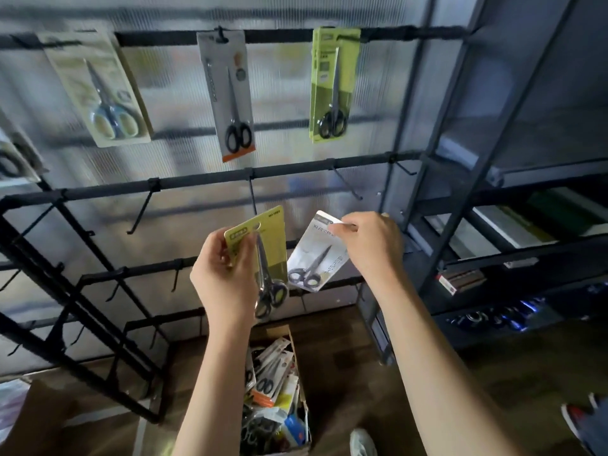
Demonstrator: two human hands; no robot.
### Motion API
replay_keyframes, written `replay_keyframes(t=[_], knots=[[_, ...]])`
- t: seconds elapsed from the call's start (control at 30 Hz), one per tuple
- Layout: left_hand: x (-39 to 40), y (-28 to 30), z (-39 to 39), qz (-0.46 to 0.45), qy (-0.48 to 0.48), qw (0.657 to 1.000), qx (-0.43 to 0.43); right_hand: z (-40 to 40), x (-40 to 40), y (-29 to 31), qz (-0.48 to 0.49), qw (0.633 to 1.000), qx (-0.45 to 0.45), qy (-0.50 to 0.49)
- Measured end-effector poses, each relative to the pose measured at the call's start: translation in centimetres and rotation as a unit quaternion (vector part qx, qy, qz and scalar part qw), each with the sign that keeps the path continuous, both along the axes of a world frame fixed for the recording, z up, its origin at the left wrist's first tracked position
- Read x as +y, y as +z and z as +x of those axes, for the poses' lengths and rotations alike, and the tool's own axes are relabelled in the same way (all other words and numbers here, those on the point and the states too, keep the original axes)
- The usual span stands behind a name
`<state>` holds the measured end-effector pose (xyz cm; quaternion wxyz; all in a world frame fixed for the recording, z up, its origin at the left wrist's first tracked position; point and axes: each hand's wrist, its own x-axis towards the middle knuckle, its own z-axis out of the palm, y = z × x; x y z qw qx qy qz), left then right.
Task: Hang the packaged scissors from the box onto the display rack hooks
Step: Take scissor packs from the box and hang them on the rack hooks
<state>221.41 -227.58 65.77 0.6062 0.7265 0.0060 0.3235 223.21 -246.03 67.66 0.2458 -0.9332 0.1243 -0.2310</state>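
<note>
Two packs in hand: left hand (227,274) grips yellow-carded scissors (263,255), right hand (368,245) pinches white-carded scissors (316,255) at its 9 o'clock, beneath empty hook (252,195); box (289,340) at 6 o'clock

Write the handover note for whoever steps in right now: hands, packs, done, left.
Left hand grips a yellow-carded scissors pack. Right hand pinches the top of a white-carded scissors pack.
Done: top rail holds a cream pack, a grey pack and a green pack.
Left: hang both held packs on the bare middle-rail hooks, then empty the cardboard box below, still full of packs.
</note>
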Motion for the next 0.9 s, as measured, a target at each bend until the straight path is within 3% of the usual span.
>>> replay_keyframes(t=[0.3,0.5,0.9], knots=[[-6.3,5.7,6.5,0.064,-0.074,0.994,-0.054,5.6,-6.1,4.0,-0.055,0.993,-0.023,0.100],[-10.7,11.0,10.6,0.125,-0.080,0.984,-0.103,9.1,-10.4,7.2,-0.053,0.974,0.029,0.220],[-15.9,16.9,14.2,0.131,-0.070,0.980,-0.131,12.9,-14.9,9.2,-0.083,0.960,0.045,0.263]])
